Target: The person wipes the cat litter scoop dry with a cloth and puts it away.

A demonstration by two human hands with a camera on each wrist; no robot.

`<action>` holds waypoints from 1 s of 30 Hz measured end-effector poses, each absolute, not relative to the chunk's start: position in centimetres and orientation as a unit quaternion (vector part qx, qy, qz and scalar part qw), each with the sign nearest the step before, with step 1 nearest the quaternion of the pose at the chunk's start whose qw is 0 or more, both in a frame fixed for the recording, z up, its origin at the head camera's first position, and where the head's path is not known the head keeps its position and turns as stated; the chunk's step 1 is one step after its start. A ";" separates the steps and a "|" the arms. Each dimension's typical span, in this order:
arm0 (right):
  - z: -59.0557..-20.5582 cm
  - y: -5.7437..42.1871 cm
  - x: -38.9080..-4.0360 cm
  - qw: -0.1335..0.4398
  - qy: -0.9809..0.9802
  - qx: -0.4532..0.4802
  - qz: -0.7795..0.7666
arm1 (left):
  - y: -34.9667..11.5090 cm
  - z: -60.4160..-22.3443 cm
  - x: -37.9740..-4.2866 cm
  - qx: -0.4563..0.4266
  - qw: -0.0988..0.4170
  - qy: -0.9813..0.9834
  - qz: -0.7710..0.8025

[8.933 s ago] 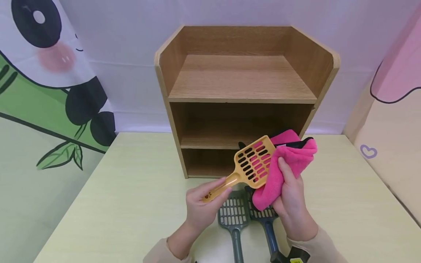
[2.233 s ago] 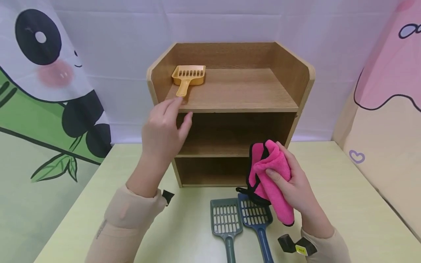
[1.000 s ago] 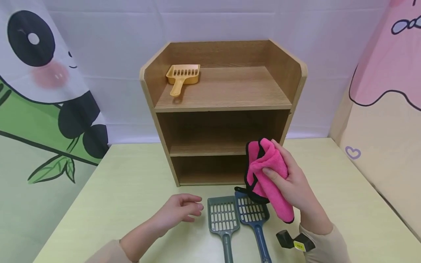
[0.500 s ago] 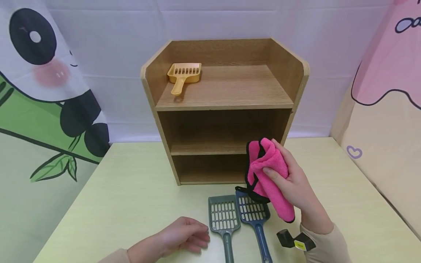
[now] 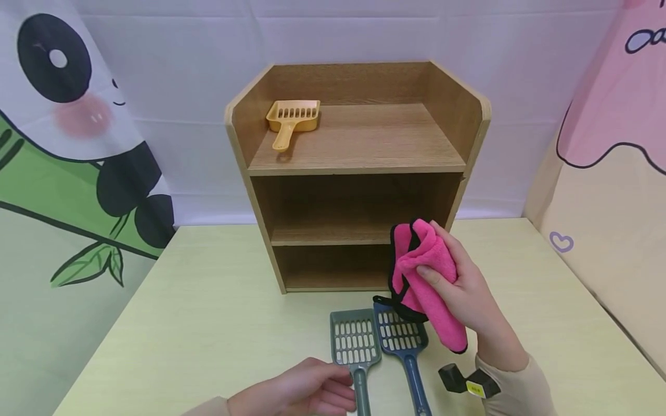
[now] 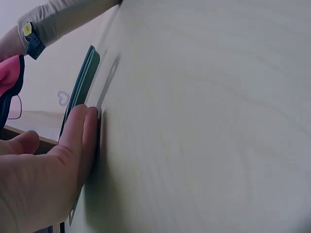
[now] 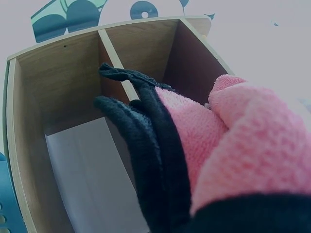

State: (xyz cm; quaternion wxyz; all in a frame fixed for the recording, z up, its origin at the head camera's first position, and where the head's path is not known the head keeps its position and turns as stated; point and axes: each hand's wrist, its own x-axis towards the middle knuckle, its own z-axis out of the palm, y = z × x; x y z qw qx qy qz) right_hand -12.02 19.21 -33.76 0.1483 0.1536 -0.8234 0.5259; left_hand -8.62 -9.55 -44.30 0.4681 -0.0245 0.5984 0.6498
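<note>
Nearest, the left hand, fingers almost straight, lies at the handle of the grey-green scoop on the table; a secure hold probably wants fingers beneath, thumb over, and no nudge to the blue scoop. Beyond, the right hand grips a bunched pink cloth. The left wrist view shows the thumb standing apart, unclear from the head, which instead takes in the yellow scoop up on the shelf.
</note>
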 end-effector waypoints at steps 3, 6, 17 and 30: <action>-33.8 19.2 -12.0 0.149 -0.824 0.152 0.525 | -9.0 -44.5 -8.6 -0.018 0.477 0.580 0.661; -33.8 19.3 -12.0 0.150 -0.825 0.152 0.524 | -8.7 -44.4 -8.4 -0.013 0.486 0.562 0.669; -34.0 19.2 -12.2 0.151 -0.823 0.159 0.524 | -9.6 -43.9 -8.7 -0.002 0.413 0.608 0.678; -33.9 19.2 -12.1 0.147 -0.819 0.162 0.531 | -14.2 -40.7 -10.8 0.027 0.280 0.713 0.642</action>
